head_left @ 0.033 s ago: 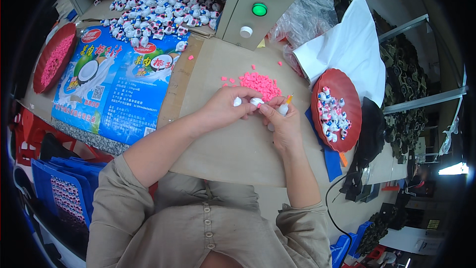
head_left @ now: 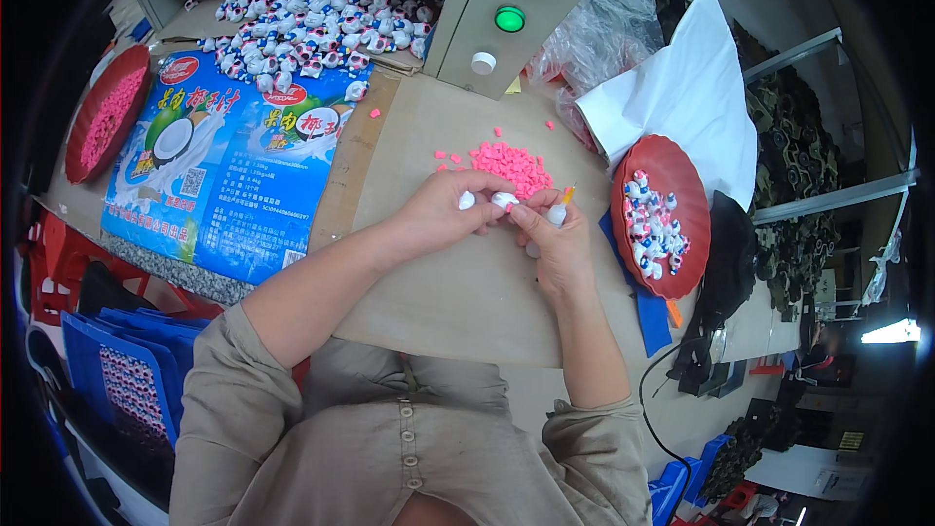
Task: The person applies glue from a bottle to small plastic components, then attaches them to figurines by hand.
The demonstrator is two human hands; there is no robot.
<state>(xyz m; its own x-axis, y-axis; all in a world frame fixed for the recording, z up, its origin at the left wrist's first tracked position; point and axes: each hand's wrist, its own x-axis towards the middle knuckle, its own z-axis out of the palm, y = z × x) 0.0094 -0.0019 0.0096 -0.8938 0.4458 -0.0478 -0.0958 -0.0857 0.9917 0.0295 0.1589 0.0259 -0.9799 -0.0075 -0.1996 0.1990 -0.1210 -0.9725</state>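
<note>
The left hand (head_left: 443, 209) is pinching and partly hiding a small white figurine (head_left: 504, 200) near the pink pieces (head_left: 514, 166); the right hand (head_left: 565, 251) is clutching a half-covered white bottle (head_left: 556, 215); bare worktop (head_left: 448, 302) is running to the near edge

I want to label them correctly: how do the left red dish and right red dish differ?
The left red dish holds small pink pieces; the right red dish holds mostly white figures. The left red dish looks well covered; the right red dish shows more bare surface. Both are red.
</note>
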